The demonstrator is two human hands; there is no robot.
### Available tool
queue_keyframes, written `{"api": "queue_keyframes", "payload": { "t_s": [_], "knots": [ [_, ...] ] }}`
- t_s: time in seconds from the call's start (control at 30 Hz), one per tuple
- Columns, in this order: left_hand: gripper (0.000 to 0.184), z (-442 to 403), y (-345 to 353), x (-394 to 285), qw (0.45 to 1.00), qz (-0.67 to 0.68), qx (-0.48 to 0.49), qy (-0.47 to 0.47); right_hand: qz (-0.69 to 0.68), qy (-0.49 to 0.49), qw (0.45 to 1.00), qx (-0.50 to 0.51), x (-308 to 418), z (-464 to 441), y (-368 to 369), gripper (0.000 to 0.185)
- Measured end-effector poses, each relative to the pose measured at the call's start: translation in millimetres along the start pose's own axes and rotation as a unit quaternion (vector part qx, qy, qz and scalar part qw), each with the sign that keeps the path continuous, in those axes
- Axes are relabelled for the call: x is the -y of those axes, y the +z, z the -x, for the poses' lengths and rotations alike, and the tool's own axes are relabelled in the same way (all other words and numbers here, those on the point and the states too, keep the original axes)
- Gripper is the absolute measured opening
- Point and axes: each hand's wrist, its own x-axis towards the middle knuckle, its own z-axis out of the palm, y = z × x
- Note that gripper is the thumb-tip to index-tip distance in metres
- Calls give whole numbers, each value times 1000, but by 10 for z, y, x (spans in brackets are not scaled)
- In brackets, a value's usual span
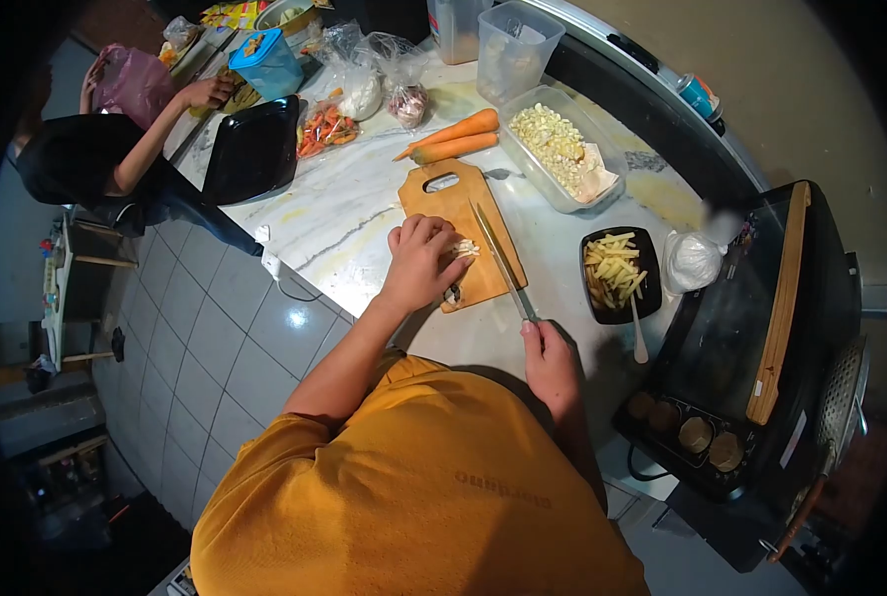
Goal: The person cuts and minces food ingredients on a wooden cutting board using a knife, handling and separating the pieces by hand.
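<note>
My left hand (424, 260) rests on the wooden cutting board (493, 283), its fingers bent and pressed over small pale cut pieces (466, 247). Their kind cannot be made out. In my right hand (549, 360) is the handle of a long knife (501, 260). The blade lies along the board's right part, its tip pointing away from me and to the right of the pale pieces. Beyond the board lie two carrots (455, 147).
To the right stand a clear tub of pale pieces (617, 164), a black bowl of cut strips (650, 253) with a spoon (639, 343), and a black griddle (722, 368). Bagged vegetables (326, 129) and a black tray (251, 149) lie left. Another person (85, 164) reaches over the counter.
</note>
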Motion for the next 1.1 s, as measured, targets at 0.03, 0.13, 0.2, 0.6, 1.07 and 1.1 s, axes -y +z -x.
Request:
{"api": "queue_keyframes", "payload": {
  "t_s": [0.03,0.13,0.2,0.6,1.07,1.1],
  "knots": [
    [30,14,27,19,1000,-8,-4,8,-1,-7,1000,0,-8,-4,9,37],
    [25,27,72,16,1000,-14,-23,17,8,-13,1000,3,17,-1,16,37],
    [22,34,97,2,999,-10,-36,17,18,-13,1000,8,62,6,16,37],
    [15,50,132,-33,997,-20,-68,10,41,-5,999,15,207,29,136,36],
    [12,65,182,-7,997,15,-79,11,137,-20,989,43,162,-50,263,34],
    [12,75,192,4,997,16,-76,8,137,-17,989,46,182,-57,256,34]
  ]
}}
